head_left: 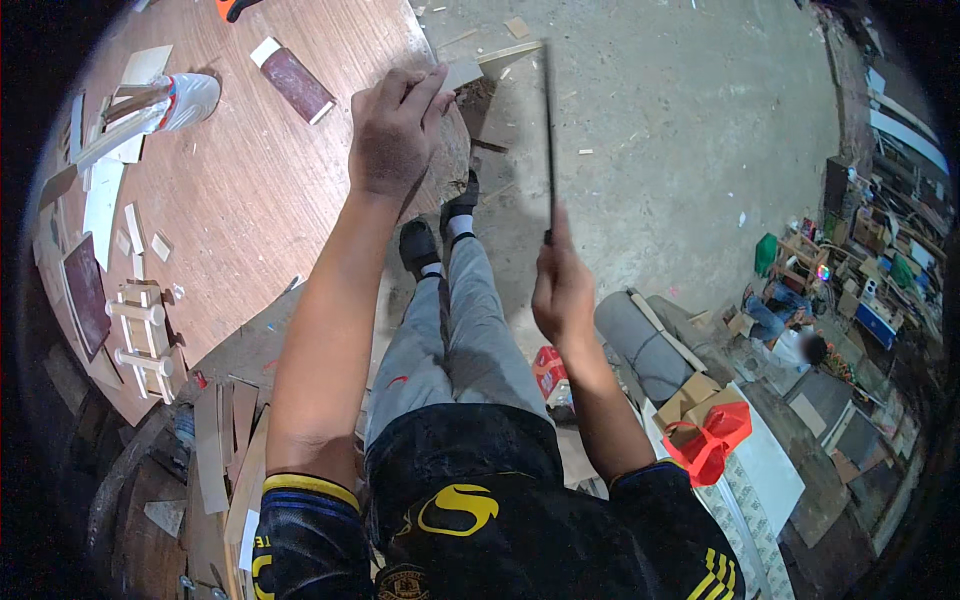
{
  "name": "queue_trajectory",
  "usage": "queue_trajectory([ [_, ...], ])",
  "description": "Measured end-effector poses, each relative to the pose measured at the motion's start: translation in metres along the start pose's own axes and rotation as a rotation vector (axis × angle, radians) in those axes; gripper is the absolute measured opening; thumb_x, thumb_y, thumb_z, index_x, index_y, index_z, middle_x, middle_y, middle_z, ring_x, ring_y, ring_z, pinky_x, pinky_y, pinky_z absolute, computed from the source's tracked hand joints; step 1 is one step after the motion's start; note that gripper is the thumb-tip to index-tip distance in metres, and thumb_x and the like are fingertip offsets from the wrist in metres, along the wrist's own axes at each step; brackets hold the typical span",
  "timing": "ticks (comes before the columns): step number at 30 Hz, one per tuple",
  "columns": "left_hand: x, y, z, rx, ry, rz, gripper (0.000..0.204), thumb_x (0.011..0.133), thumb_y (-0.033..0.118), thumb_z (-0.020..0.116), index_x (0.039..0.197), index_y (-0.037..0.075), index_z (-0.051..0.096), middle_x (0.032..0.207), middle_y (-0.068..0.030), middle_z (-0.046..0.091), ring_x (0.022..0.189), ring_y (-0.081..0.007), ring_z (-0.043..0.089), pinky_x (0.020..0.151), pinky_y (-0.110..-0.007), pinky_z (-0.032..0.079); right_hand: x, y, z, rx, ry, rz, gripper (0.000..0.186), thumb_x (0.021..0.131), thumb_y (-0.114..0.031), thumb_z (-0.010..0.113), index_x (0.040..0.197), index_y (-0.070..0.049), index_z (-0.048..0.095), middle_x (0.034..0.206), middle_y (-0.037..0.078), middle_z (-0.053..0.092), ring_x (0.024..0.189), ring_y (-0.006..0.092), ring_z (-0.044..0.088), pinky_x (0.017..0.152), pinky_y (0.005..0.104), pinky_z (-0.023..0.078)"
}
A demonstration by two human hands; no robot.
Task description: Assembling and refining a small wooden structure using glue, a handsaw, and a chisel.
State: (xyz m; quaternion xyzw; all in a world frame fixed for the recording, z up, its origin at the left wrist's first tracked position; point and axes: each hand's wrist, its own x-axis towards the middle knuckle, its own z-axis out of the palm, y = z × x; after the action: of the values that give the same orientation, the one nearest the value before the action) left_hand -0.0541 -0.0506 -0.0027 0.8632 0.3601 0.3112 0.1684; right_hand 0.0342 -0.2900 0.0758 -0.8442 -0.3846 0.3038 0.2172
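A pale wood strip, one end hidden in the curled left hand; the right hand grips a thin dark blade (possibly a saw, seen edge-on).

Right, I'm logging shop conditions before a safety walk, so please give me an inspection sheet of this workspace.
Surface: wood-grain table, its edge curved in this fisheye view.
Job's things: pale wood strip jutting past the table's edge; long thin dark tool seen edge-on, type unclear.
Clutter: wood offcuts, maroon block and wooden piece with round rods on the table.
Hands: left hand at the strip, exact grip hidden; right hand closed round the tool's near end.
Cables: nothing seen.
Surroundings: concrete floor; red plastic bag and grey roll at right; another person farther off.
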Motion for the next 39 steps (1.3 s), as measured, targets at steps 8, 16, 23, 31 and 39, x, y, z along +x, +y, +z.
queue_trajectory([
  [8,0.003,0.003,0.001,-0.031,-0.004,0.006,0.03,0.086,0.024,0.071,0.115,0.016,0.069,0.095,-0.002,0.062,0.087,-0.0196,0.063,0.077,-0.037,0.042,0.091,-0.037,-0.005,0.061,0.079,-0.345,0.072,0.085,0.005,0.048,0.153,-0.014,0.033,0.107,0.024,0.06,0.091,0.0419,0.061,0.082,0.044,0.051],
  [16,0.001,0.0,0.001,-0.003,-0.027,0.007,0.032,0.086,0.027,0.071,0.117,0.018,0.069,0.095,-0.0019,0.062,0.087,-0.0201,0.063,0.078,-0.037,0.042,0.117,-0.038,0.01,-0.009,0.01,-0.343,0.064,0.092,0.001,0.048,0.152,-0.018,0.036,0.097,0.023,0.064,0.089,0.0413,0.063,0.079,0.0468,0.051],
  [23,0.0,0.001,0.001,0.005,-0.041,-0.016,0.032,0.087,0.027,0.07,0.117,0.019,0.069,0.096,-0.0017,0.063,0.087,-0.0215,0.062,0.079,-0.037,0.043,0.115,-0.04,0.017,-0.092,0.013,-0.308,0.066,0.092,0.001,0.049,0.153,-0.02,0.035,0.093,0.021,0.063,0.085,0.0401,0.063,0.076,0.0488,0.05],
  [31,0.001,0.001,0.001,0.019,-0.035,0.003,0.033,0.086,0.025,0.07,0.119,0.019,0.069,0.095,-0.0023,0.062,0.089,-0.0218,0.062,0.081,-0.037,0.043,0.112,-0.038,0.018,-0.103,0.029,-0.288,0.068,0.091,0.003,0.049,0.154,-0.021,0.033,0.094,0.02,0.064,0.086,0.0397,0.064,0.076,0.0477,0.051],
  [39,0.0,0.0,0.002,-0.026,-0.044,-0.013,0.033,0.087,0.025,0.07,0.119,0.02,0.07,0.095,-0.0018,0.062,0.089,-0.0209,0.062,0.083,-0.037,0.043,0.107,-0.048,0.018,-0.123,-0.002,-0.242,0.071,0.09,0.0,0.048,0.155,-0.02,0.028,0.089,0.026,0.066,0.08,0.0446,0.065,0.069,0.0514,0.05],
])
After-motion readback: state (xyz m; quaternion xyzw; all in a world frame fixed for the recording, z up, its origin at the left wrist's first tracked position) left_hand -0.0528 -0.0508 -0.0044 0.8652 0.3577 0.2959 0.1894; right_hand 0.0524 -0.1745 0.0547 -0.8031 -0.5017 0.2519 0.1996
